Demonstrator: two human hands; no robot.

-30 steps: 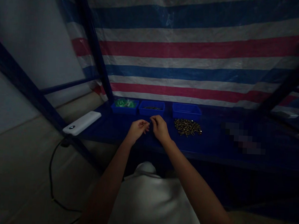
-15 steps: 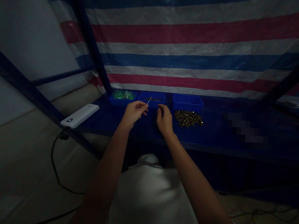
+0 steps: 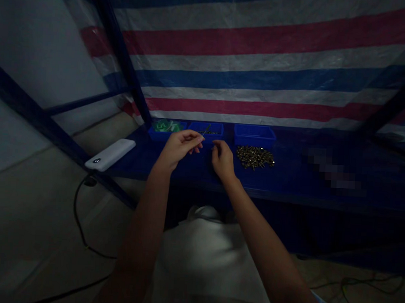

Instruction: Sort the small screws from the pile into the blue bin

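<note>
My left hand [image 3: 181, 149] is closed in a pinch on a thin, straight pin-like piece [image 3: 207, 129]. The piece slants up and away from the fingertips, in front of the middle blue bin [image 3: 218, 126]. Its exact kind is too small and dark to make out. A short gap to the right, my right hand [image 3: 224, 160] is curled low over the blue table, thumb and fingers drawn together. Whatever lies between those fingers, if anything, is hidden. Close to its right is a pile of small brass-coloured metal parts [image 3: 254, 158].
Small dark pieces lie in the middle bin. Left of it, a blue bin [image 3: 156, 135] holds green and clear plastic bits; another blue bin [image 3: 254, 140] stands behind the pile. A white power bank-like box [image 3: 111, 154] with a cable lies at the table's [image 3: 289, 174] left end.
The thin piece has tipped slightly and shifted up and right with my left hand, which has turned a little. My right hand has hardly moved. The whole view has shifted slightly.
</note>
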